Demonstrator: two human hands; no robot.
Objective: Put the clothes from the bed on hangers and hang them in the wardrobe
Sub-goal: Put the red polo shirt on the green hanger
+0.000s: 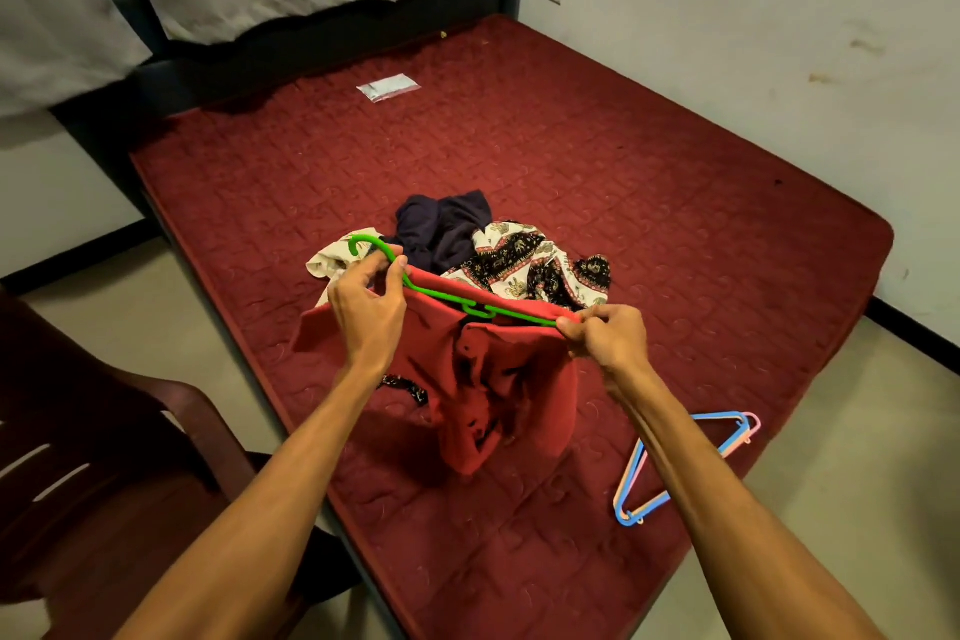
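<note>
L hand [369, 312] pinches the green plastic hanger [441, 296] at the neck just below the hook, thumb + fingers curled round it. R hand [608, 338] pinches the hanger's far shoulder end together w/ the edge of the red shirt [498, 395]. The shirt hangs off the hanger above the near part of the maroon mattress [649, 161], bunched + twisted, not yet sitting square. From the drape it's prob. light, soft cloth w/ no stiffness. It could slide off smooth plastic if tilted, so take it at shoulders/collar, not the hem. The hanger looks thin and may flex, so carry it by the neck. Behind, a navy garment [447, 229], elephant-print cloth [524, 260] + cream cloth [332, 255] lie heaped, unhung. Blue + pink spare hangers [727, 437] lie by the mattress edge, R side. Wardrobe not in view.
</note>
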